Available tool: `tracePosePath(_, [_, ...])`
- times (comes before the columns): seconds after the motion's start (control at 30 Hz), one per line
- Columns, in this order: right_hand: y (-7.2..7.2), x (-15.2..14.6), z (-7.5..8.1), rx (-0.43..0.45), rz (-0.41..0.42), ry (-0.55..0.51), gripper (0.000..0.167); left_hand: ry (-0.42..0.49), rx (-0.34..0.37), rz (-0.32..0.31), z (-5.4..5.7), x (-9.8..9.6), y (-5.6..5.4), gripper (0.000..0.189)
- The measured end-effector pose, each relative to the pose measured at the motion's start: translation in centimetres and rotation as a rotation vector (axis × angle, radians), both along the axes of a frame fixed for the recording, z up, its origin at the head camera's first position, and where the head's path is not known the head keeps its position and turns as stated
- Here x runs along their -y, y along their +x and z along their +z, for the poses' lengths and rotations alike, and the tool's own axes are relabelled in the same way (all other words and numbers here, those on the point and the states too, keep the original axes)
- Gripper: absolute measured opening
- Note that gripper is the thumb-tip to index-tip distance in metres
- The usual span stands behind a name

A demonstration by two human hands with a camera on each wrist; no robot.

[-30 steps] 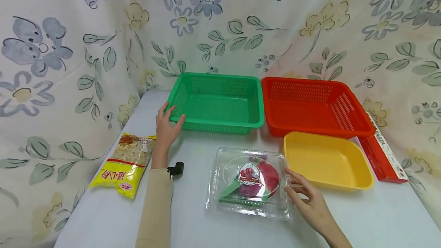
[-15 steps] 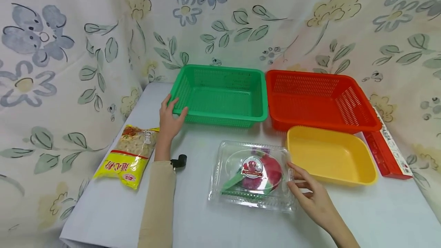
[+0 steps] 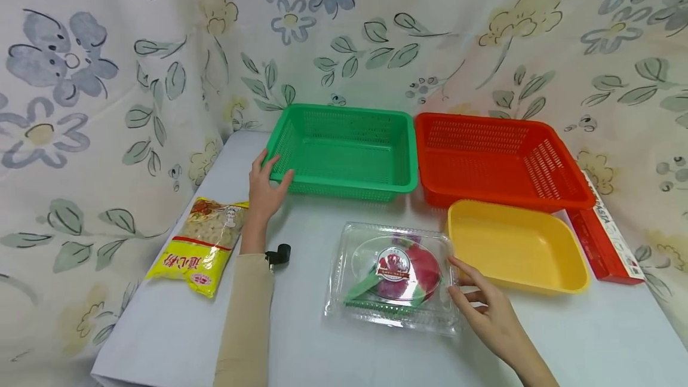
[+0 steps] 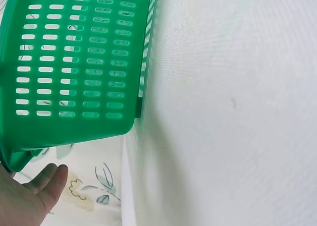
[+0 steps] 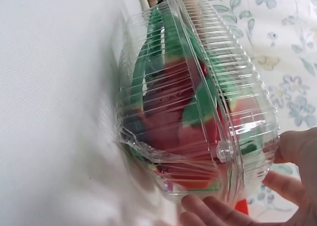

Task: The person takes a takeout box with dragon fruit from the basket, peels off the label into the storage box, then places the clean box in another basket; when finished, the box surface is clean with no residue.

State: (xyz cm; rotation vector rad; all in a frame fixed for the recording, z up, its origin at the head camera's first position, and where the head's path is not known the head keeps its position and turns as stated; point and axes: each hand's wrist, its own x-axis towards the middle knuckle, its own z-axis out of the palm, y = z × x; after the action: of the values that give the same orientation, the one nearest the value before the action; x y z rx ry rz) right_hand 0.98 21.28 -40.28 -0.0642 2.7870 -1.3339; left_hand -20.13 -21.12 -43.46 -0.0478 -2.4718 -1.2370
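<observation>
A clear plastic clamshell box (image 3: 392, 276) with a round red-and-white label lies flat on the table in the head view. Red and green pieces show through its wall in the right wrist view. My right hand (image 3: 486, 309) holds its right edge, thumb and fingers bent about the side; the right wrist view shows this hand (image 5: 262, 196) close against lid and base. At the front left corner of the green plastic basket (image 3: 344, 187), my left hand (image 3: 264, 187) rests with spread fingers over the rim. Two fairly straight fingertips (image 4: 58, 179) show beyond that rim in the left wrist view.
A red basket (image 3: 505, 202) stands right of the green one, with a yellow tray (image 3: 516, 282) in front of it. A red pasta box (image 3: 607, 243) lies at far right. Left of my forearm is a yellow pasta bag (image 3: 199, 246). A flowered curtain (image 3: 355, 34) hangs behind.
The head view has shifted, so everything sits slightly higher and farther right in it. Both hands keep their places on the basket and the clamshell box.
</observation>
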Motion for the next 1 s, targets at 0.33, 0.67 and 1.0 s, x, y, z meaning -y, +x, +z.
tracePosePath(0.33, [-0.6, 0.6, 0.6, 0.018, 0.041, 0.023, 0.052, -0.012, -0.007, 0.023, 0.1, 1.6, 1.0, 0.06])
tracePosePath(0.67, [0.4, -0.6, 0.6, 0.074, -0.004, 0.023, 0.054, -0.278, -0.059, 0.053, 1.0, -1.4, 1.4, 0.062])
tracePosePath(1.0, [-0.3, -0.5, 1.2, 0.05, 0.038, 0.037, 0.054, 0.068, -0.087, -0.28, 2.6, -5.9, 8.0, 0.052])
